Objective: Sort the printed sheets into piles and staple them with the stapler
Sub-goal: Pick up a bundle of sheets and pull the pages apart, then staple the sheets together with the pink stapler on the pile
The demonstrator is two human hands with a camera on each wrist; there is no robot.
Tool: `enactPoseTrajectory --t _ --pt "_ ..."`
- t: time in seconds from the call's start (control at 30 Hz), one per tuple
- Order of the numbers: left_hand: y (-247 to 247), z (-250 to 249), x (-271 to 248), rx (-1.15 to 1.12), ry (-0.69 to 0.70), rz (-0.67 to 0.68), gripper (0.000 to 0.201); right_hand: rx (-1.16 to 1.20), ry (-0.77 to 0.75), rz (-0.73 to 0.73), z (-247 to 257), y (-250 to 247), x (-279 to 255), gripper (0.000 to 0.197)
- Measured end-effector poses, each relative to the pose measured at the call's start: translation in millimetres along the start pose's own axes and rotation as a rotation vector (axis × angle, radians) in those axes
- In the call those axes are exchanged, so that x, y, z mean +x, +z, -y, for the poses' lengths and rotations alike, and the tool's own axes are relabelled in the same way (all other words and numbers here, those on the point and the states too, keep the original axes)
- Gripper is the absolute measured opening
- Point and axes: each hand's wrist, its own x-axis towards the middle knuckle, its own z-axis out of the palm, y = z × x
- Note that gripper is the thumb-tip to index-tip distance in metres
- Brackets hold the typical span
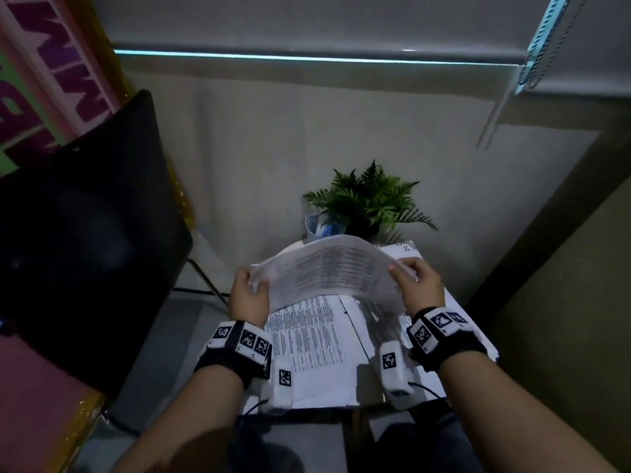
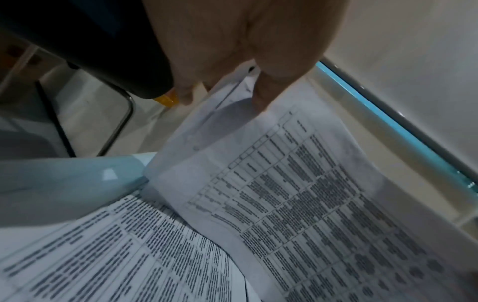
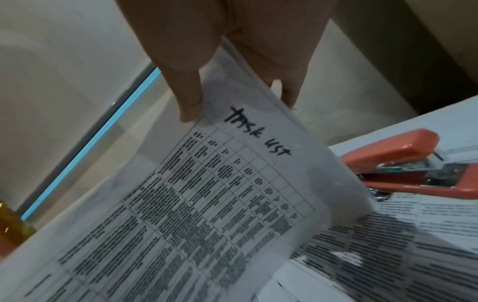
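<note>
A bundle of printed sheets (image 1: 334, 271) arches in the air above the small table, held at both ends. My left hand (image 1: 251, 288) pinches its left edge (image 2: 248, 90), thumb on top. My right hand (image 1: 411, 278) pinches the right corner, where "TASK LIST" is handwritten (image 3: 258, 130). Below, more printed sheets (image 1: 307, 339) lie spread over the table. An orange-red stapler (image 3: 403, 163) lies on those sheets to the right of the held bundle; the head view does not show it.
A potted fern (image 1: 368, 199) and a clear cup (image 1: 316, 228) stand at the table's far edge. A black chair (image 1: 85, 240) is close on the left. A wall rises behind, and a dark panel (image 1: 563, 268) stands on the right.
</note>
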Motion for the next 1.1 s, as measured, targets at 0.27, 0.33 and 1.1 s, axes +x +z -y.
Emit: enactPoseTrajectory --t 0.27,0.33,1.1 --pt "6 -1 24 -0.062 -0.073 -0.030 0.040 0.092 0.167 -0.030 -24 2 22 0.017" --pt "8 -2 26 -0.066 -0.053 -0.025 0.037 0.021 0.147 -0.003 -28 2 23 0.012" --pt "73 -51 1 0.653 0.758 0.446 0.039 -0.280 -0.055 0.418 2 9 12 0.009"
